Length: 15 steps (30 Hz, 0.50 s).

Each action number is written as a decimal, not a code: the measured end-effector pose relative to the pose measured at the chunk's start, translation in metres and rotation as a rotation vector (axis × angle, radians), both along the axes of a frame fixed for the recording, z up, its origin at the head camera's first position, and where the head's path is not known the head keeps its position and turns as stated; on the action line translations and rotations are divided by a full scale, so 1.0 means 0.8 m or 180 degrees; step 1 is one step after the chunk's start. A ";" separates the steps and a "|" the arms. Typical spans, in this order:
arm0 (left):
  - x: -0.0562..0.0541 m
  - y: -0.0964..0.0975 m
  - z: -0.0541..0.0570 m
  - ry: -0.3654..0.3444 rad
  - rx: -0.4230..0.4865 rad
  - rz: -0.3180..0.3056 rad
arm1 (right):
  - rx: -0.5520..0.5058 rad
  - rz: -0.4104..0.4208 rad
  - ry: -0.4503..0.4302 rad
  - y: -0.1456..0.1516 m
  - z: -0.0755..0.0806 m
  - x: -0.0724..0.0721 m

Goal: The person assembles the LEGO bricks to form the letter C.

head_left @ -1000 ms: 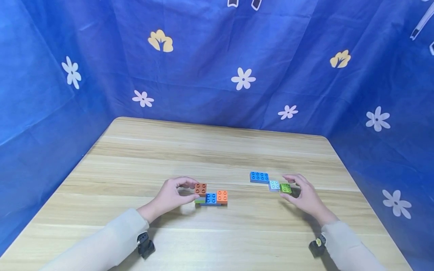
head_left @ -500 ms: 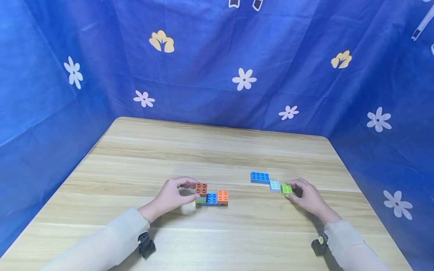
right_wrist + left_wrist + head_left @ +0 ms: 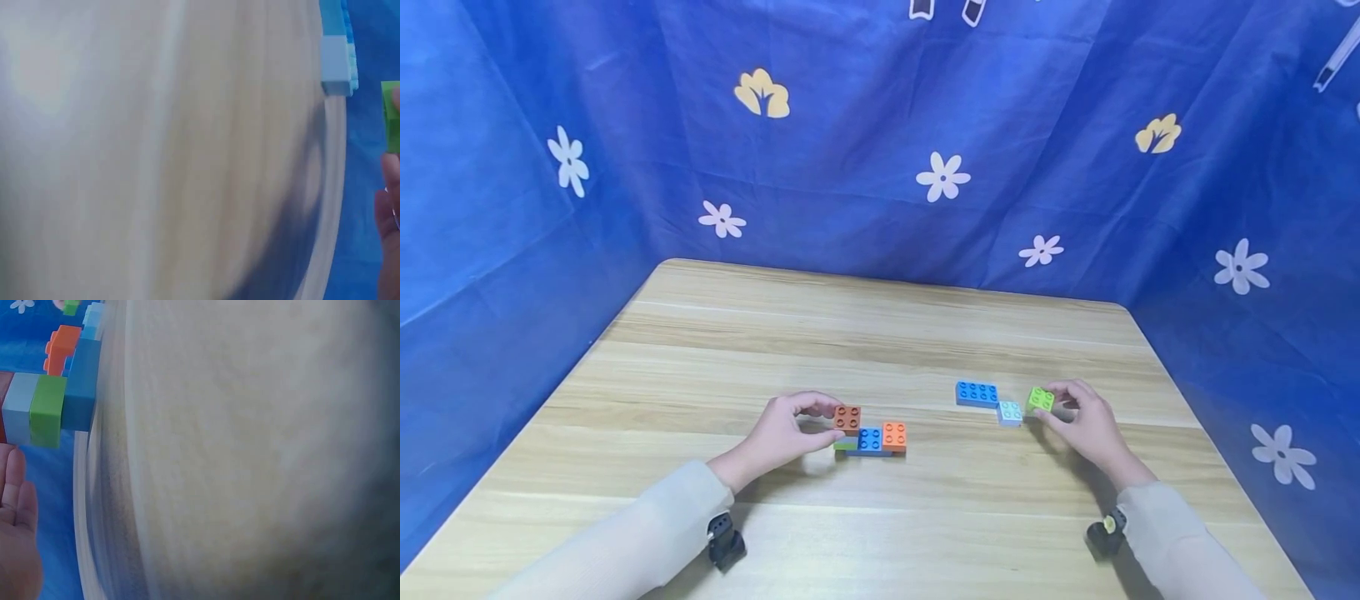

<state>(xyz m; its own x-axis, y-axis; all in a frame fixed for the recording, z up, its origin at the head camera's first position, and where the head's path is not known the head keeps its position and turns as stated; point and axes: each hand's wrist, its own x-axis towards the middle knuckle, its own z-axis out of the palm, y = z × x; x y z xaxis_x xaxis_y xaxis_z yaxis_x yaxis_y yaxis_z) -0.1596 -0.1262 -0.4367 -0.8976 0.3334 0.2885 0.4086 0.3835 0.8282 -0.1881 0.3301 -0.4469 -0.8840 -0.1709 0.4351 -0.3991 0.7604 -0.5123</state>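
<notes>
My left hand (image 3: 786, 429) grips the brown brick (image 3: 847, 419) at the top left of a small block stack. Under it, the left wrist view shows a pale blue brick (image 3: 20, 407), then a green brick (image 3: 47, 411), above a long blue brick (image 3: 81, 387). An orange brick (image 3: 894, 435) sits on the blue brick's right end. My right hand (image 3: 1086, 421) pinches a lime green brick (image 3: 1041, 399) between thumb and fingers, raised off the table. In the right wrist view that green brick (image 3: 392, 119) is partly cut off by the frame edge.
A loose blue brick (image 3: 977, 394) and a small pale blue brick (image 3: 1010, 412) lie nearly corner to corner, left of my right hand. The wooden table (image 3: 880, 333) ends at a blue cloth (image 3: 850, 208) at the back and sides.
My right hand has closed its fingers on the lime green brick and lifted it from beside the pale blue brick. The left hand stays on the brown brick.
</notes>
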 end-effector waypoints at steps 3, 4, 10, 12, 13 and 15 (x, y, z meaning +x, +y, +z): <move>0.000 0.000 -0.002 -0.0047 0.0015 -0.0010 | -0.0070 0.0007 0.0105 -0.010 0.007 -0.003; 0.000 0.000 -0.002 -0.0055 0.0022 -0.0010 | -0.0098 0.0012 0.0129 -0.013 0.009 -0.004; 0.001 0.001 -0.002 -0.0074 0.0078 -0.0016 | -0.0254 0.0175 0.0287 -0.039 0.016 -0.008; 0.001 0.001 -0.002 -0.0079 0.0067 -0.0011 | -0.0284 0.0248 0.0305 -0.048 0.017 -0.009; 0.001 0.001 -0.002 -0.0078 0.0051 -0.0008 | -0.0299 0.0282 0.0302 -0.053 0.017 -0.009; 0.000 0.000 -0.002 -0.0067 0.0025 -0.0004 | -0.0320 0.0358 0.0290 -0.063 0.018 -0.011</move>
<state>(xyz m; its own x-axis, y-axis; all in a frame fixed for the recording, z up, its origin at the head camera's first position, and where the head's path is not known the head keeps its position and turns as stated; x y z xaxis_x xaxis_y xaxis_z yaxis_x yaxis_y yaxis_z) -0.1594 -0.1260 -0.4383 -0.9031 0.3323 0.2721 0.3915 0.3764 0.8396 -0.1965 0.2796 -0.4325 -0.8178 -0.2181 0.5325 -0.5271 0.6551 -0.5413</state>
